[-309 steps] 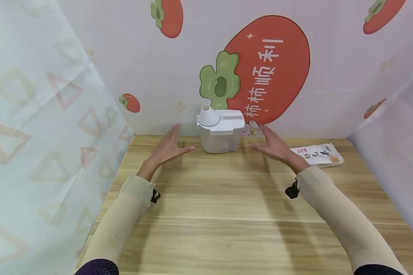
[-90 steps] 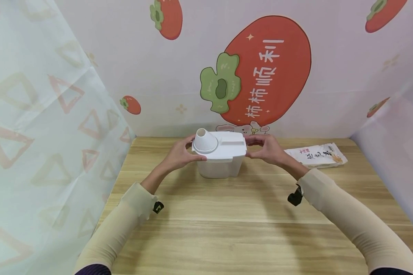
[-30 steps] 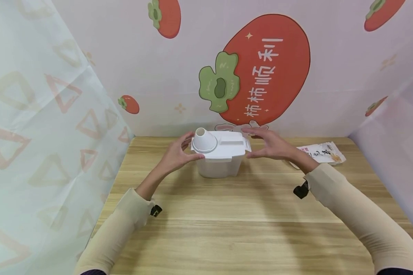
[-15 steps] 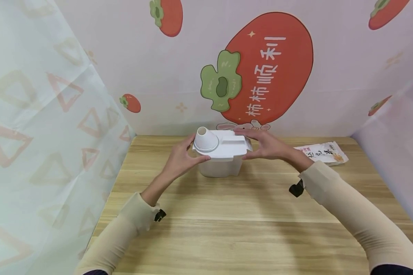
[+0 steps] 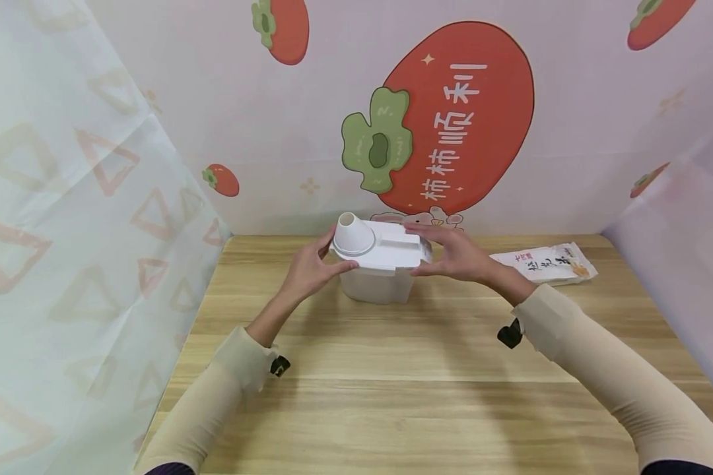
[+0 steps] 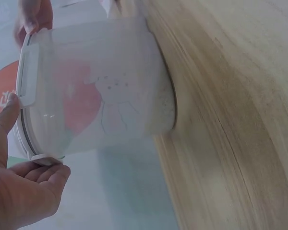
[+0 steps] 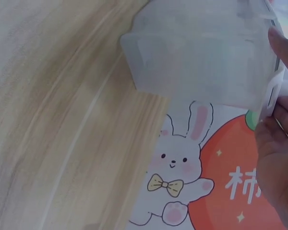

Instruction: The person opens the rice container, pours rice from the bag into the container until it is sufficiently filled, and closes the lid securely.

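We've got both hands on the white lid point(image 5: 386, 247) of the translucent container point(image 5: 375, 285), mid-table toward the back wall. Left hand point(image 5: 309, 269) pinches the spout end, thumb under the rim; right hand point(image 5: 454, 254) grips the opposite end. Rice bag point(image 5: 543, 262) lies off right.

1 container point(image 5: 377, 274), 1 bag point(image 5: 545, 262), 2 hands
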